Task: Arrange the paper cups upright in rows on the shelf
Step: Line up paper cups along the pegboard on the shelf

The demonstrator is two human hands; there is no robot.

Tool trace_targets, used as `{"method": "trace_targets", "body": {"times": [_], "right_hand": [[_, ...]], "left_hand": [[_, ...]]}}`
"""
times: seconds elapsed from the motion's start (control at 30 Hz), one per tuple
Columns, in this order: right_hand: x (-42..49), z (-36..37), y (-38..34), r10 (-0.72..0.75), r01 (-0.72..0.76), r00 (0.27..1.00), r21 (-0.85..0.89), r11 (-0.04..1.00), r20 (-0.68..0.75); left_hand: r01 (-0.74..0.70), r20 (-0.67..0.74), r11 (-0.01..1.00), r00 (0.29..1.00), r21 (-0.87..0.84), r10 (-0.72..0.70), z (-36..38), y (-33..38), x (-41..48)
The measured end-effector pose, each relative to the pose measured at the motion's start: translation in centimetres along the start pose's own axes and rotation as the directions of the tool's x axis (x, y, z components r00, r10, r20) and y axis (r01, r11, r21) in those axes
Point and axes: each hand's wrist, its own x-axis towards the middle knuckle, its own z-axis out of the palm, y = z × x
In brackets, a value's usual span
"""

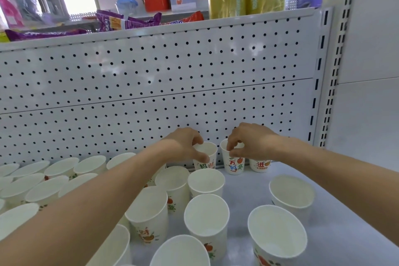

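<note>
Head view of the shelf [345, 211]. At far left, paper cups [43, 179] stand upright, packed rim to rim in rows against the pegboard panel [151, 82]. Centre: the left hand [185, 144] pinches the rim of a back-row cup [206, 155], thumb on the near side. Just beside it, the right hand [248, 142] pinches the rim of a second cup [234, 164], both upright and close to the panel. A third cup [260, 165] stands to their right. Nearer the viewer, the loose cups [291, 194] stand upright but spaced unevenly.

Progress, as judged: the left rows look finished, the back row is only partly filled, and the right side of the shelf remains to be lined up.

The left forearm [86, 207] hides several middle cups. The bottom and left edges crop others, and the right wrist covers the third cup's rim.
</note>
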Motion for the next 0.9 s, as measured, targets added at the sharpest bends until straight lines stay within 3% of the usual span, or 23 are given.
{"method": "trace_targets", "body": {"times": [0.33,0.47,0.57,0.73,0.9], "right_hand": [[-0.1,0.0,-0.1,-0.003,0.003,1.000,0.021,1.000,-0.001],[-0.3,-0.9,-0.2,-0.033,0.040,0.994,0.062,0.997,-0.108],[0.6,-1.5,-1.3,-0.094,0.107,0.987,0.099,0.989,-0.130],[2.8,-1.4,-5.1,-0.172,0.176,0.984,0.110,0.978,-0.048],[4.3,-1.2,-6.9,-0.076,0.090,0.974,-0.058,0.994,0.214]], "left_hand": [[-0.023,-0.021,0.997,1.000,-0.078,0.021,-0.1,-0.4,-0.2],[-0.032,-0.115,0.988,0.993,-0.149,0.014,-3.1,-2.0,-1.8],[0.028,-0.105,0.996,0.994,-0.079,-0.036,-5.3,-5.0,-3.5],[0.217,-0.003,0.946,0.975,0.243,-0.223,-4.7,-8.0,-4.7],[0.229,-0.013,0.940,0.972,0.253,-0.234,-3.5,-8.6,-3.5]]}}
